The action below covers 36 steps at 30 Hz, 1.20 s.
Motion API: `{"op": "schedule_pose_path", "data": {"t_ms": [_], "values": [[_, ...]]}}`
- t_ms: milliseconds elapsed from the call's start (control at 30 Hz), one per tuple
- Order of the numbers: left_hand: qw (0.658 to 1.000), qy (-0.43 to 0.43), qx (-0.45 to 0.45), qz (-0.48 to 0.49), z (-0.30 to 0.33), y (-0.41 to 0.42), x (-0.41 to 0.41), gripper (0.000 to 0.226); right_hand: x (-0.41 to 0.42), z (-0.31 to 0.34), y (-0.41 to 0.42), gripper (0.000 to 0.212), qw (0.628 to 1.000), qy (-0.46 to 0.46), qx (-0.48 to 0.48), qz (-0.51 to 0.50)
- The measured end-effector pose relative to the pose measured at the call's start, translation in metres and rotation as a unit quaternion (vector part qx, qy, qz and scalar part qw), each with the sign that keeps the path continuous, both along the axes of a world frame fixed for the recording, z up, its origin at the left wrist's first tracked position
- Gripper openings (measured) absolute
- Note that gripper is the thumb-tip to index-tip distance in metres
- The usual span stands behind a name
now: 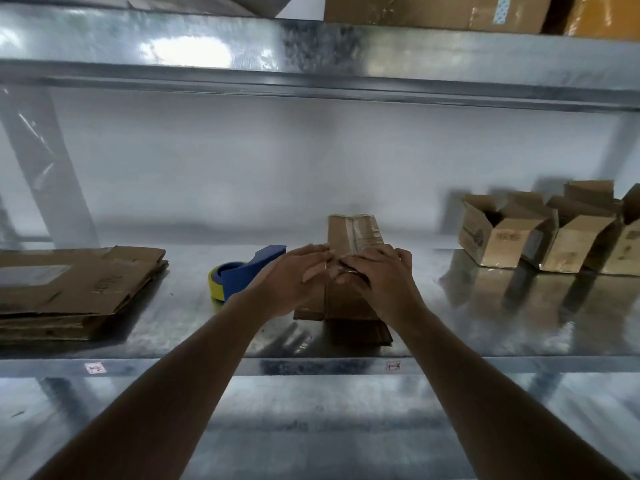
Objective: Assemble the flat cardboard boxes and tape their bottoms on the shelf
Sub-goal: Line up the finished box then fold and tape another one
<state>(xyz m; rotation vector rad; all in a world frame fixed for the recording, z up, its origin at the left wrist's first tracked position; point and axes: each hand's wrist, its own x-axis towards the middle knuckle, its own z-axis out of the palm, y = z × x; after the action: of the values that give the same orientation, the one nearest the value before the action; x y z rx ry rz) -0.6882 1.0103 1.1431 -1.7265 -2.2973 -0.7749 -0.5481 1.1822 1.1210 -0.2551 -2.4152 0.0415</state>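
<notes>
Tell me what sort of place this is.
Probably a storeroom or packing area: galvanised metal shelving, a stack of flat cardboard boxes, assembled boxes and a blue tape dispenser beside the box being taped.

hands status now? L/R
Left hand: open, fingers flat on the box.
Right hand: open, pressing the same box.

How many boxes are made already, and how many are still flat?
Done: at least three assembled boxes stand at the right. In hand: left hand and right hand press on the taped box. Left: a stack of flat cardboard, count unclear. The tape dispenser lies nearby.
</notes>
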Motion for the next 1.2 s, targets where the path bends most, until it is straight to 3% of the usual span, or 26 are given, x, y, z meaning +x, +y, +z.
{"op": "schedule_pose_path", "data": {"t_ms": [300, 467, 600, 767, 867, 1000, 1100, 1200], "values": [[0.998, 0.012, -0.043, 0.035, 0.001, 0.01, -0.001, 0.049, 0.01, -0.01, 0.041, 0.039, 0.991, 0.009, -0.032, 0.13], [0.999, -0.035, -0.016, 0.026, -0.003, 0.009, 0.0, 0.051, 0.016, -0.015, 0.038, 0.041, 0.996, 0.006, 0.021, 0.084], [0.999, -0.038, -0.012, 0.029, -0.007, 0.01, 0.002, 0.052, 0.024, -0.014, 0.033, 0.051, 0.992, 0.018, -0.066, 0.104], [0.999, -0.035, -0.006, 0.029, -0.01, 0.011, 0.0, 0.06, 0.037, -0.013, 0.038, 0.041, 0.979, 0.07, -0.147, 0.12], [0.999, 0.005, -0.012, 0.029, -0.009, 0.013, -0.002, 0.054, 0.036, -0.014, 0.043, 0.038, 0.979, 0.081, -0.142, 0.12], [0.992, 0.116, -0.039, 0.029, 0.009, 0.02, 0.002, 0.061, 0.032, -0.014, 0.043, 0.035, 0.978, 0.101, -0.14, 0.121], [0.985, 0.166, -0.041, -0.003, 0.013, 0.033, 0.008, 0.046, 0.035, -0.014, 0.044, 0.038, 0.978, 0.093, -0.135, 0.13], [0.978, 0.18, -0.1, -0.008, 0.006, 0.043, 0.009, 0.062, 0.04, -0.012, 0.048, 0.043, 0.975, 0.063, -0.16, 0.141]]}}
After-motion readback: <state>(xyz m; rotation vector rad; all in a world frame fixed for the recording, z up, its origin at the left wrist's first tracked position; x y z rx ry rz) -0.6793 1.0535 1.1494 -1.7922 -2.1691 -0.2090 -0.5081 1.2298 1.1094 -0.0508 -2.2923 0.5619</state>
